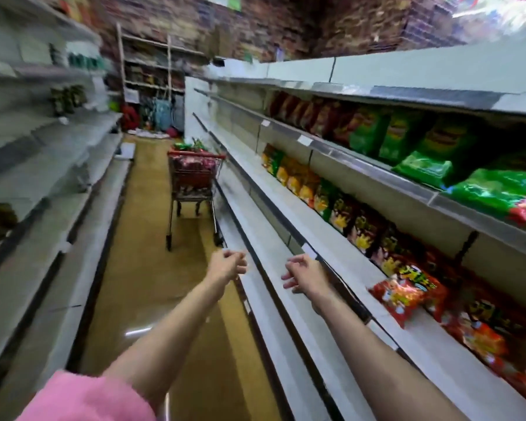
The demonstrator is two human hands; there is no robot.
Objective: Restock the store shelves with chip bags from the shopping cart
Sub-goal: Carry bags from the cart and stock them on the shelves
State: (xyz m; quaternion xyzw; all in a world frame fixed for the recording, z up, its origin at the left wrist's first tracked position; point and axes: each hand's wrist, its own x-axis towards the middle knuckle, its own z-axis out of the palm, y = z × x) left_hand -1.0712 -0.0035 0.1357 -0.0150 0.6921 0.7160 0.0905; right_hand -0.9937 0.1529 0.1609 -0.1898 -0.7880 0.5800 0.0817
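Note:
A red shopping cart (195, 180) stands down the aisle, heaped with chip bags (192, 145). Both my arms stretch forward toward it, well short of it. My left hand (229, 264) hangs over the floor with loosely curled fingers and holds nothing. My right hand (302, 275) hovers by the edge of the right-hand shelf (286, 214), fingers relaxed and empty. On that shelf run rows of red and yellow chip bags (407, 287); green bags (422, 144) fill the shelf above.
White shelving (43, 165) lines the left side of the narrow aisle with a few dark items. The brown floor (152, 238) runs between the units to cluttered racks (152, 86) at the far end. The view is blurred.

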